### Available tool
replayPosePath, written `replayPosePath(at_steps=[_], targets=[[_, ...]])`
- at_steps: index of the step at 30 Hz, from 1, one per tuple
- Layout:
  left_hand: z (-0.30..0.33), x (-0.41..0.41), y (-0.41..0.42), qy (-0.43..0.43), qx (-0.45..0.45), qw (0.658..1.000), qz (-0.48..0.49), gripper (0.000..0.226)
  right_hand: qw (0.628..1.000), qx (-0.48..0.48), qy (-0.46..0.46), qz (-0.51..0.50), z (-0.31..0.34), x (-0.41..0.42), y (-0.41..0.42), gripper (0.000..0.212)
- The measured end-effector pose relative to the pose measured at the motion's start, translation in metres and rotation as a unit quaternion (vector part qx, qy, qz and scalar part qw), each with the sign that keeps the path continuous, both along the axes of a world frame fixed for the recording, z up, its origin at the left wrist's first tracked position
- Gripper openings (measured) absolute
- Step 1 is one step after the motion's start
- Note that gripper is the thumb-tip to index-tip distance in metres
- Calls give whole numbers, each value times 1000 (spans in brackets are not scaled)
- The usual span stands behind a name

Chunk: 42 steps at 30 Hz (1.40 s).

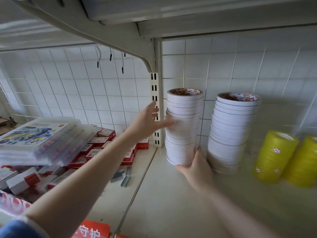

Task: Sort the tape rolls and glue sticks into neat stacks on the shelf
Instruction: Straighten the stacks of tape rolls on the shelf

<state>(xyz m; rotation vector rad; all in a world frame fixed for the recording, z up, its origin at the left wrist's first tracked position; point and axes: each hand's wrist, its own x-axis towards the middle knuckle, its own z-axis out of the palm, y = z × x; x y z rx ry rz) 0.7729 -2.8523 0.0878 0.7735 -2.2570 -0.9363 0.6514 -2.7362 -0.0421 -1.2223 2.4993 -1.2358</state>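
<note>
A cream metal shelf (171, 194) backed by a white wire grid over white tiles carries the work here. On it, hard against the slotted upright post (155, 110), stands a tall column of white double-sided tape rolls with red-printed cores (184, 127), and it leans: the upper rolls sit offset from the lower ones. The right hand (195, 166) makes the low grip, thumb and fingers curled round the bottom rolls, while the left hand (149, 120) lies spread, its straight fingers pressing flat on the column's side about halfway up, well above that grip. To true the stack, I judge the low grip should hold the base still while the flat hand nudges the shifted rolls back into line a little at a time; a hard push could spill the top rolls toward the neighbouring stack. That second white tape column (231, 133) stands just right of the grip, apart from it, and two yellow translucent tape stacks with small flower stickers (274, 157) sit farther right. Left of the post lie red-and-white staple boxes (103, 143) under a clear plastic case of coloured pens (42, 140).
</note>
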Motion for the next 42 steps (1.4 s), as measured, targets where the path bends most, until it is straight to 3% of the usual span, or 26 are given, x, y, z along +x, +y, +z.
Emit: replayPosePath(at_steps=[3, 8, 10, 15, 22, 31, 42], targets=[[-27, -11, 5, -1, 103, 995, -5, 110, 996, 44, 78, -11, 0, 3, 7, 76], [-38, -29, 5, 36, 168, 984, -57, 95, 984, 90, 156, -7, 2, 4, 12, 74], [-37, -34, 9, 51, 171, 982, -60, 80, 983, 90, 162, -13, 2, 5, 12, 74], [-47, -42, 17, 89, 188, 978, -17, 106, 986, 83, 144, -15, 0, 3, 12, 76], [-50, -44, 21, 82, 197, 976, 33, 92, 985, 85, 148, -7, -1, 3, 12, 74], [-55, -43, 15, 77, 167, 982, 39, 82, 987, 87, 138, 0, 2, 4, 13, 73], [-56, -38, 19, 78, 194, 978, -1, 82, 986, 105, 131, 16, 0, 1, 14, 66]])
